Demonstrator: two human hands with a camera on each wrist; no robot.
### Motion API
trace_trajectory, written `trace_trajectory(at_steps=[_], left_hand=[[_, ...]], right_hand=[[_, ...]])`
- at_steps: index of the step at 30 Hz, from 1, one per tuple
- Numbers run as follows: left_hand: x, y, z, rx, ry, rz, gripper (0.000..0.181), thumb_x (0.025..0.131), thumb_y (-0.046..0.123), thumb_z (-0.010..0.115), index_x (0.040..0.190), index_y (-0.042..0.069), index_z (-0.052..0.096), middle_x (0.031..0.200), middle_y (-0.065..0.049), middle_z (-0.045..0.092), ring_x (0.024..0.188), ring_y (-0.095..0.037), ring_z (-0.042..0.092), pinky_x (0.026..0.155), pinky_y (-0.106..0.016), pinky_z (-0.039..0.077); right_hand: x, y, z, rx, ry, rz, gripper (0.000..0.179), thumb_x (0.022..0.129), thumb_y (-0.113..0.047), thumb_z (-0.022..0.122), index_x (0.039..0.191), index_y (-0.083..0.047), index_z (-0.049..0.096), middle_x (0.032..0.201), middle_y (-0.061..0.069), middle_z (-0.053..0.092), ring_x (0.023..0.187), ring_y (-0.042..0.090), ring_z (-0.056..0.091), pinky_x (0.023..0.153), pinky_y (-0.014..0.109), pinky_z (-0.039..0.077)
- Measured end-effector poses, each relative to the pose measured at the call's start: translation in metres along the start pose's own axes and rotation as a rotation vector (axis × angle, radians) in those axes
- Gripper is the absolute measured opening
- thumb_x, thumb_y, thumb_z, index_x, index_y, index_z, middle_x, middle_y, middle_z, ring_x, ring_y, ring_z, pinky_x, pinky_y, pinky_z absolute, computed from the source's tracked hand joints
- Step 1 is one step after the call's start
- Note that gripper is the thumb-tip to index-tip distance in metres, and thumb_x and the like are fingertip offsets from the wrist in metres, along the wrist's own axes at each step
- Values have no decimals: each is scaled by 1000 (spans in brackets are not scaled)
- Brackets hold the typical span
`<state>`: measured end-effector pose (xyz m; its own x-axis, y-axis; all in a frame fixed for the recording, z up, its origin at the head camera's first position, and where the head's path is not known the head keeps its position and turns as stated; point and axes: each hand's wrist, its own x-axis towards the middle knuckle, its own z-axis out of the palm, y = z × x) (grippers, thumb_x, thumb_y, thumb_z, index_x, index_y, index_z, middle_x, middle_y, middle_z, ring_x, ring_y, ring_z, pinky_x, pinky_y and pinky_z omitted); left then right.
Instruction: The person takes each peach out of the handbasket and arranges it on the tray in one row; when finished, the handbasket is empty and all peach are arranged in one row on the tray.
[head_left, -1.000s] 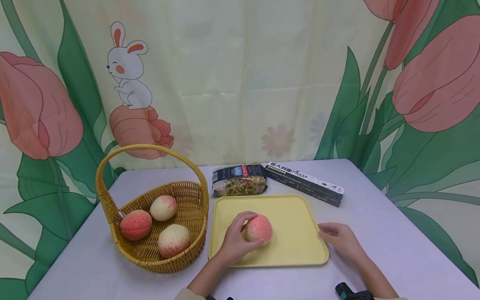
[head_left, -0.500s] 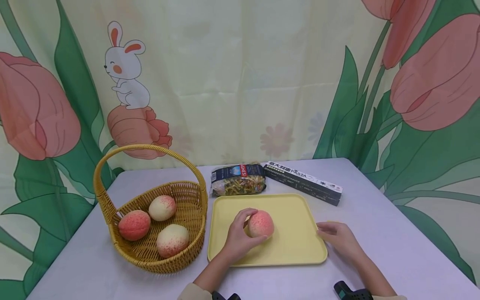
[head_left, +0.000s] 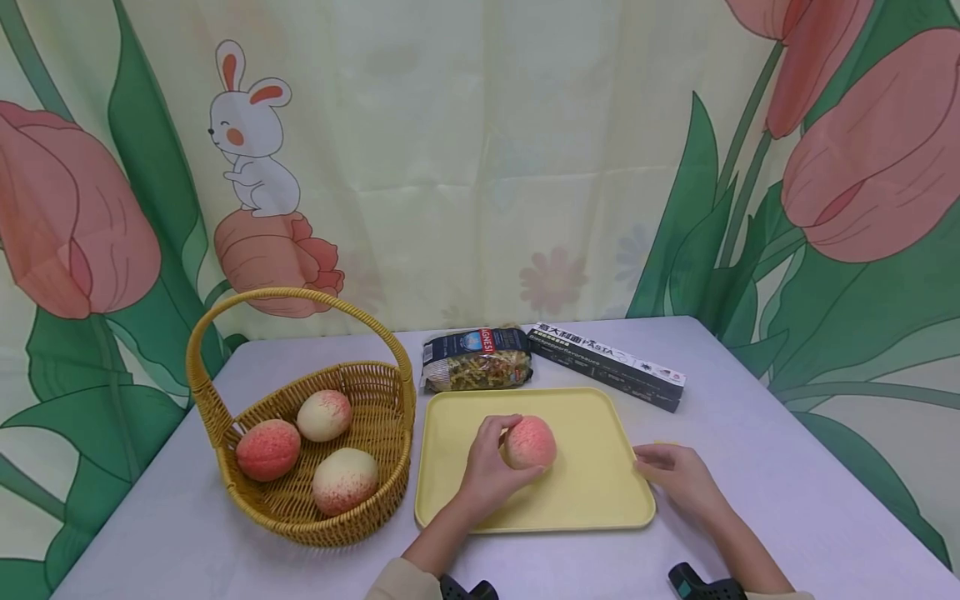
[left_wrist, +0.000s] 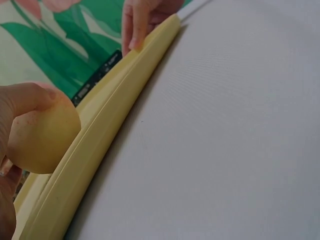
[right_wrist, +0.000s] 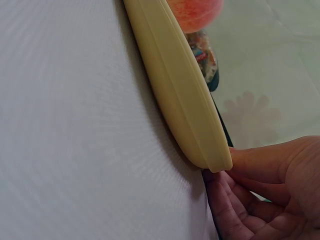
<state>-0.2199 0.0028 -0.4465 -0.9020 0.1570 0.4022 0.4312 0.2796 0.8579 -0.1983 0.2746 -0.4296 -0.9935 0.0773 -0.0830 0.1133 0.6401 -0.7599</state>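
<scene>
My left hand (head_left: 491,471) grips a pink and cream peach (head_left: 532,442) from its left side, over the yellow tray (head_left: 592,492). In the left wrist view, thumb and fingers curl round the peach (left_wrist: 47,132), its pale side facing the camera. On the tray's right edge, my right hand (head_left: 682,479) pinches the rim. The right wrist view has the thumb at the top of the tray's rim (right_wrist: 187,95) and the other fingers (right_wrist: 235,205) bent below it.
A wicker basket (head_left: 405,467) with a tall handle stands to the left, holding three peaches (head_left: 345,482). Behind the tray lie a bag of pasta (head_left: 480,362) and a long dark pasta box (head_left: 607,367). A printed curtain (head_left: 480,208) hangs behind the table.
My left hand has carried the peach a little to the right and away from me over the tray. The right hand keeps its place on the tray's edge.
</scene>
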Motion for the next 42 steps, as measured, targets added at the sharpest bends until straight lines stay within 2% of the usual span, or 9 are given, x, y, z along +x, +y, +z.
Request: trace_trajectory(at_steps=[4, 13, 22, 29, 42], left_hand=[[5, 1, 6, 10, 4, -14, 64, 62, 13, 85, 116, 11, 51, 112, 0, 48, 106, -18, 49, 91, -32, 44], [13, 5, 20, 28, 3, -43, 63, 62, 16, 85, 115, 11, 51, 109, 2, 48, 99, -16, 48, 81, -32, 46], [23, 15, 27, 49, -18, -101, 62, 61, 13, 85, 112, 11, 52, 106, 3, 47, 100, -16, 49, 84, -34, 45], [27, 13, 35, 29, -34, -106, 63, 59, 13, 86, 112, 12, 51, 106, 4, 46, 99, -15, 49, 83, -32, 45], [36, 14, 50, 33, -8, -91, 63, 57, 13, 87, 110, 12, 52, 105, 4, 47, 100, -16, 50, 86, -32, 45]], right_hand=[[0, 1, 0, -1, -1, 2, 39, 88, -21, 62, 114, 8, 58, 114, 26, 56, 103, 38, 54, 83, 48, 45], [-1, 0, 0, 9, 4, -1, 38, 87, -20, 62, 113, 7, 59, 111, 24, 58, 100, 36, 55, 83, 48, 45], [-2, -4, -2, 7, -4, -4, 37, 88, -20, 61, 113, 7, 59, 112, 25, 57, 103, 38, 53, 86, 51, 42], [-4, -3, -1, 7, 4, -2, 36, 87, -18, 61, 112, 8, 59, 106, 22, 61, 100, 36, 56, 85, 50, 43], [-4, -2, -2, 38, -9, -61, 35, 87, -13, 61, 113, 11, 57, 106, 23, 61, 98, 35, 58, 85, 49, 44]])
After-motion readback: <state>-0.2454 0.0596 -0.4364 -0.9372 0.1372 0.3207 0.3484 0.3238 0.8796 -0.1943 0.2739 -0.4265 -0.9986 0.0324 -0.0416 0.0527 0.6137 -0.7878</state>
